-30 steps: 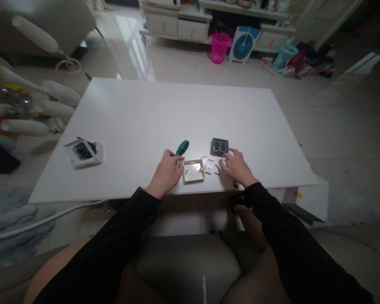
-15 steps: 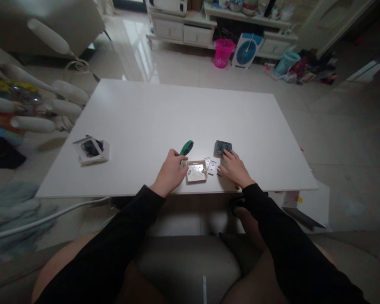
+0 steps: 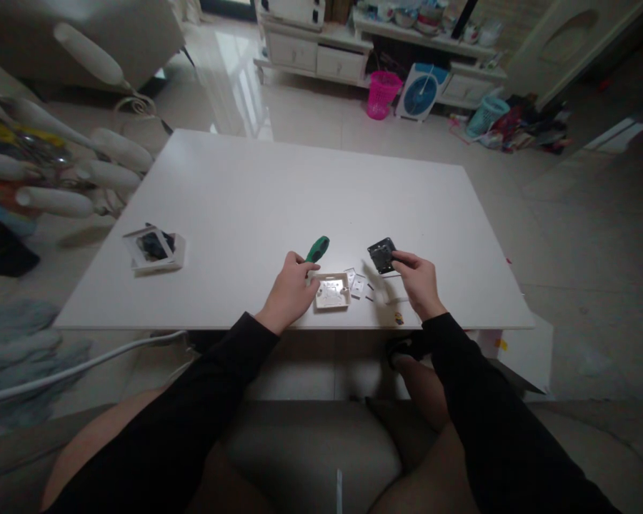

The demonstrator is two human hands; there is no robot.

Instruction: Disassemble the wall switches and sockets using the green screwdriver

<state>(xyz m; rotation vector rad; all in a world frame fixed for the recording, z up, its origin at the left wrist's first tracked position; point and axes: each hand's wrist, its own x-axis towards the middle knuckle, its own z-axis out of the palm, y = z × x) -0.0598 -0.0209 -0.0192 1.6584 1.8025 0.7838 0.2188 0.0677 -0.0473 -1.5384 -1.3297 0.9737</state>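
Observation:
My left hand [image 3: 290,291] is closed round a green-handled screwdriver [image 3: 317,248] that points away from me, its handle sticking out beyond my fingers. Just right of that hand lies a white square back box [image 3: 331,293] on the white table [image 3: 278,193]. My right hand [image 3: 419,280] holds a dark square switch module [image 3: 382,255] lifted and tilted above the table. Between the box and my right hand lie small white plastic pieces [image 3: 354,280] and tiny dark screws [image 3: 370,291].
A second white box with a dark part in it [image 3: 153,249] sits at the table's left edge. Left of the table are pale rods [image 3: 53,200]. On the far floor stand a pink basket [image 3: 381,93], a blue fan [image 3: 419,93] and a teal basket [image 3: 485,114].
My right hand went to the dark switch module lying flat on the table, took hold of it and raised it tilted. My left hand kept the screwdriver by the white box.

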